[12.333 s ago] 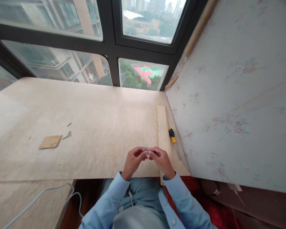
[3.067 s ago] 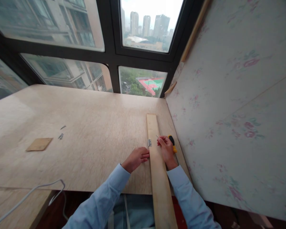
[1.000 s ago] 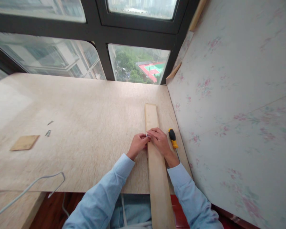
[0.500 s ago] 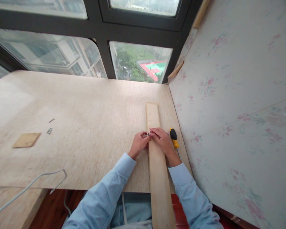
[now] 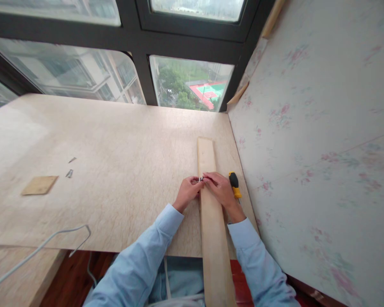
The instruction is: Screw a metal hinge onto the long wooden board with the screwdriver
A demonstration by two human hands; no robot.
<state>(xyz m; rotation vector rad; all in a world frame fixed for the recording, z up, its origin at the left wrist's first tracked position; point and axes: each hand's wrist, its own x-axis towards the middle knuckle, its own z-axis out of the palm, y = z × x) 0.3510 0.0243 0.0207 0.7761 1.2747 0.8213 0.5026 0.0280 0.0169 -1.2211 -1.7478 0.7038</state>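
Observation:
A long pale wooden board (image 5: 213,230) lies lengthwise on the stone-patterned counter, its near end jutting over the front edge toward me. At the board's left edge my left hand (image 5: 187,192) pinches a small shiny metal piece (image 5: 201,179), too small to name. Over the board, my right hand (image 5: 220,187) has its fingertips closed against the other side of that same piece. Just right of my right hand lies a screwdriver (image 5: 234,184) with a black and yellow handle, its shaft partly hidden behind my wrist.
On the left of the counter (image 5: 124,149) rest a square wooden piece (image 5: 40,185) and a few small metal pieces (image 5: 69,173). A white cable (image 5: 51,236) loops over the front left edge. A flowered wall (image 5: 307,128) bounds the right side, and dark-framed windows (image 5: 192,81) stand behind.
The view has shifted slightly, so everything sits a little farther right. Both hands keep their pinch on the small metal piece, with barely any finger movement.

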